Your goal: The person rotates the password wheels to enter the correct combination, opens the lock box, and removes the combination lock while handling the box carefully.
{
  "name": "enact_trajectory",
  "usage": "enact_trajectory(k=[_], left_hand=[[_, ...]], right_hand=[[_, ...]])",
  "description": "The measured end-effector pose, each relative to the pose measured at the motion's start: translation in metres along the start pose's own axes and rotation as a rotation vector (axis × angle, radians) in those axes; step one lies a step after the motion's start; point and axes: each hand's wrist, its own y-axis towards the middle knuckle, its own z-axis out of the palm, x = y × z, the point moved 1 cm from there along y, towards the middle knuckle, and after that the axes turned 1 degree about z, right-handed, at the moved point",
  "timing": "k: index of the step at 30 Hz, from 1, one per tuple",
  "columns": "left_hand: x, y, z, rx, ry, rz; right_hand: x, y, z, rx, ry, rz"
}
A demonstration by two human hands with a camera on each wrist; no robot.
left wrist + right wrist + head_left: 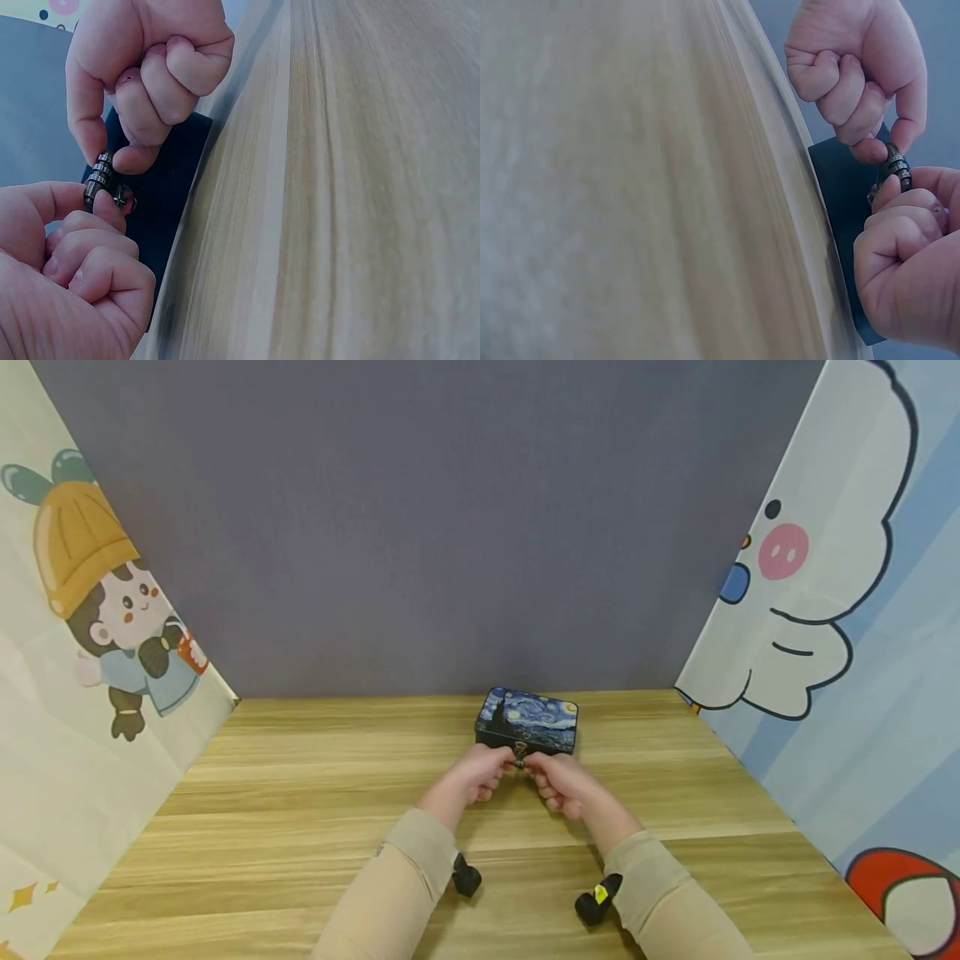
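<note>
A small box (534,720) with a starry night-sky picture on its lid sits at the far side of the table, its lid down. On its front hangs a small combination padlock (100,177) with numbered dials, by a metal clasp (520,748). My left hand (482,773) pinches one end of the padlock between thumb and index finger. The other end is pinched by my right hand (566,783) in the same way. The remaining fingers of both hands are curled into the palms. In both wrist views the box's dark front (840,191) shows behind the hands; the shackle is mostly hidden.
The wood-grain table (315,827) spreads around the box. A grey panel (450,527) rises behind it. Cartoon-printed sheets flank the table, a figure in a yellow hat (86,543) on the left and a white character (825,543) on the right.
</note>
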Motion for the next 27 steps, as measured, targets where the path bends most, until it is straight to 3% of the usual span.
enact_trajectory(k=[27], left_hand=[[-0.0005,-0.0032,0.0015,0.003,-0.007,-0.002]], right_hand=[[-0.0009,-0.0035,-0.004,-0.015,-0.037,-0.025]])
